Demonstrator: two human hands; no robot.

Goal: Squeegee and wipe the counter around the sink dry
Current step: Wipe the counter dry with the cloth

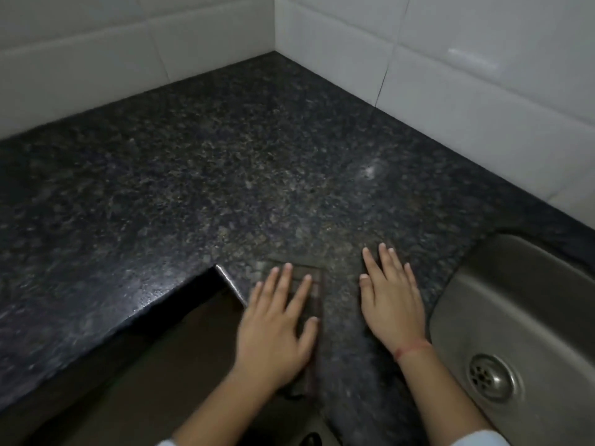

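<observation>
2 hands lie palm-down on the speckled granite counter (225,172). The left hand (273,326), fingers straight and spread, presses a dark folded cloth (317,284) at the counter's front edge. The right hand (391,300) rests flat on bare granite just beside it, fingers slightly spread, near the steel sink (515,317).

We classify this location as a kitchen, or a similar wash-up area. The work surface is a dark speckled stone counter (225,175) that runs into an inside wall corner. White glazed wall tiles (483,59) rise directly from its back edges on both walls. At the right, a stainless steel sink (515,300) is set into the counter, and we note a perforated metal drain strainer (491,378) in its floor. The counter's polished front edge steps inward at lower left. Lighting is dim.
</observation>
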